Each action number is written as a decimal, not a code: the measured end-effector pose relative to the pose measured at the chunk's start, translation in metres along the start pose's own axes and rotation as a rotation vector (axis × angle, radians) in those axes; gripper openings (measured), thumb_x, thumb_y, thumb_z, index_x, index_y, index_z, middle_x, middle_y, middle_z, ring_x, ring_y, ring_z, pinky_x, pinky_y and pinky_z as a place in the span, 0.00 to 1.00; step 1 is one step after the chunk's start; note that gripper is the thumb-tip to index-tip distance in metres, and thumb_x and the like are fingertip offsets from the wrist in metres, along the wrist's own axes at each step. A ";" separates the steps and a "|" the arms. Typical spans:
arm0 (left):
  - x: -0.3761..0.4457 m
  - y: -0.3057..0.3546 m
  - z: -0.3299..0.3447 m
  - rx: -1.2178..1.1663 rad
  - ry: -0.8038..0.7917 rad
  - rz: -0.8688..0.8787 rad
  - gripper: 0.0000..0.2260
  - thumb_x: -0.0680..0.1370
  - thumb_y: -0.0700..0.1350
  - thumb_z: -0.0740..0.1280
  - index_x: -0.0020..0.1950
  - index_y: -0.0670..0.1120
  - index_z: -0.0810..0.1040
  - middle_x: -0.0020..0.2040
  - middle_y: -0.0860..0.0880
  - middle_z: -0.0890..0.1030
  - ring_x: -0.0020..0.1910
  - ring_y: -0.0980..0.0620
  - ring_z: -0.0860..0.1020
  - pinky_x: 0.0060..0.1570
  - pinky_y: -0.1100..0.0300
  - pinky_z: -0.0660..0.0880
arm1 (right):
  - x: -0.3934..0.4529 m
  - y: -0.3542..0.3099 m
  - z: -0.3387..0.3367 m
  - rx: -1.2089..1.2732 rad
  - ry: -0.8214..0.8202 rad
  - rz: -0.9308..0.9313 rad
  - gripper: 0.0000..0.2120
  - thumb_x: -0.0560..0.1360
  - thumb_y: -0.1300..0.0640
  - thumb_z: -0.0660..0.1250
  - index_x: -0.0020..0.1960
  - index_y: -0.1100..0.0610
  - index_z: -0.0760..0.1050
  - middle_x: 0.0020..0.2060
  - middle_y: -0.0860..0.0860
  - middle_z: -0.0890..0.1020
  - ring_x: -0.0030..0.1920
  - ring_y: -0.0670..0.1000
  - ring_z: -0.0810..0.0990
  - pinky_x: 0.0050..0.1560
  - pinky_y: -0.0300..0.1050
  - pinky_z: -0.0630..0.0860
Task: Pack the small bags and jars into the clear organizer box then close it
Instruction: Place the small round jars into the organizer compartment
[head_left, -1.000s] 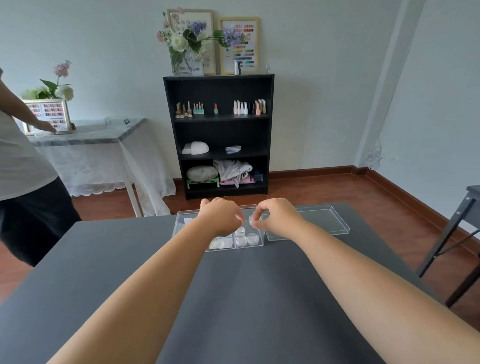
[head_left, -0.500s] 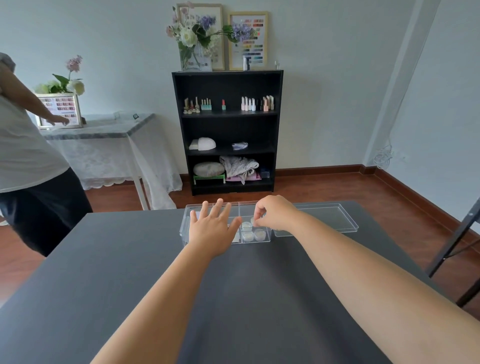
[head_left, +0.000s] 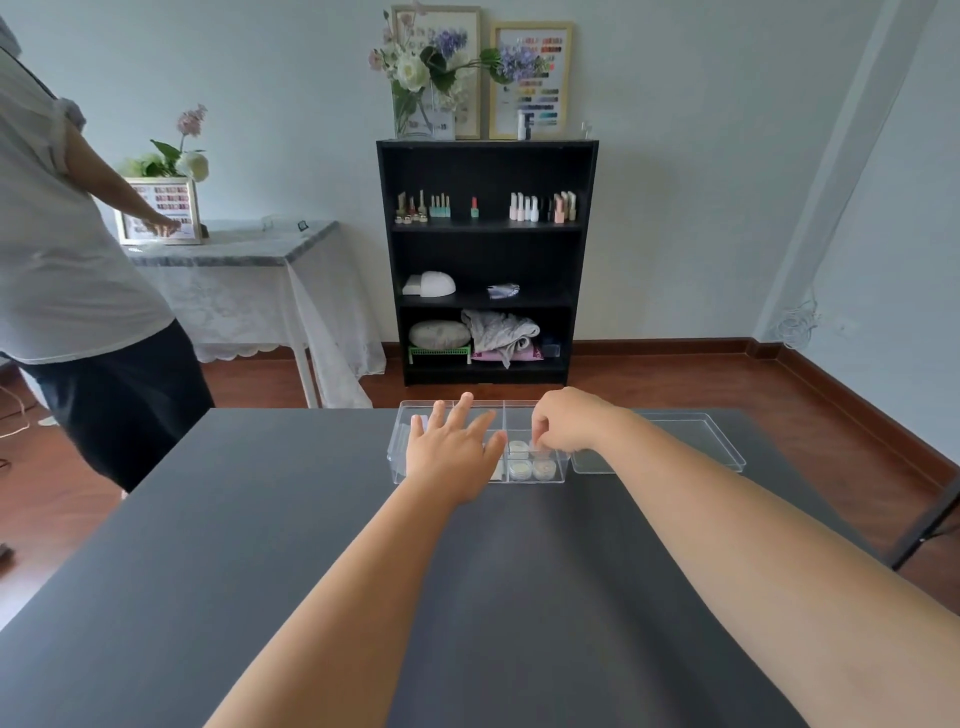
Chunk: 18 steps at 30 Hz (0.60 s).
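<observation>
A clear organizer box (head_left: 397, 447) stands at the far edge of the dark table (head_left: 260, 545). Its right compartment holds several small round jars (head_left: 520, 470). My left hand (head_left: 449, 452) hovers flat over the box's left and middle part, fingers spread, holding nothing. My right hand (head_left: 569, 421) is over the right compartment with its fingertips pinched down on a jar (head_left: 540, 451). The clear lid (head_left: 675, 441) lies flat on the table just right of the box. My left hand hides whatever lies in the middle compartment.
Another person (head_left: 67, 260) stands at the left beside a lace-covered side table (head_left: 249, 270). A black bookshelf (head_left: 488, 260) with nail polish bottles stands against the far wall. A dark table leg (head_left: 924, 525) shows at the right edge.
My left hand has opened from a closed pinch to a flat spread hand and slid left over the box. My right hand stayed pinched over the right compartment.
</observation>
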<state>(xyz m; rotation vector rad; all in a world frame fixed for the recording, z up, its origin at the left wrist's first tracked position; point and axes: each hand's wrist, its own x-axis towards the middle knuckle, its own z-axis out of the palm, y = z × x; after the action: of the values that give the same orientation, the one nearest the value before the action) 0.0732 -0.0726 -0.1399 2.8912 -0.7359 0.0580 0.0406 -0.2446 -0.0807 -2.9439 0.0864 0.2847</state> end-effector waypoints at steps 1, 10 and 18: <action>0.000 0.000 -0.001 -0.005 0.000 0.000 0.25 0.81 0.60 0.43 0.77 0.58 0.56 0.80 0.50 0.48 0.78 0.43 0.46 0.73 0.40 0.44 | 0.000 0.001 0.000 0.012 -0.006 -0.009 0.10 0.77 0.62 0.65 0.50 0.52 0.83 0.51 0.50 0.83 0.46 0.52 0.81 0.42 0.44 0.77; 0.001 0.000 -0.007 -0.013 -0.064 0.007 0.26 0.81 0.61 0.43 0.78 0.56 0.50 0.80 0.50 0.45 0.78 0.41 0.42 0.72 0.38 0.43 | -0.012 0.027 -0.009 0.172 0.209 -0.004 0.18 0.78 0.61 0.55 0.50 0.44 0.81 0.50 0.47 0.82 0.40 0.48 0.80 0.38 0.42 0.75; 0.003 0.043 -0.031 -0.035 0.255 0.146 0.26 0.80 0.61 0.51 0.76 0.54 0.60 0.77 0.51 0.61 0.76 0.41 0.53 0.71 0.43 0.51 | -0.047 0.148 0.003 0.502 0.523 0.360 0.12 0.76 0.58 0.61 0.51 0.45 0.80 0.54 0.49 0.82 0.49 0.51 0.78 0.47 0.42 0.70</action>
<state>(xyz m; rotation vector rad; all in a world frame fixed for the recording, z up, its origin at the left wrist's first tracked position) 0.0555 -0.1058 -0.1027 2.7207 -0.8854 0.4179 -0.0173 -0.3876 -0.1003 -2.4072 0.6548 -0.4119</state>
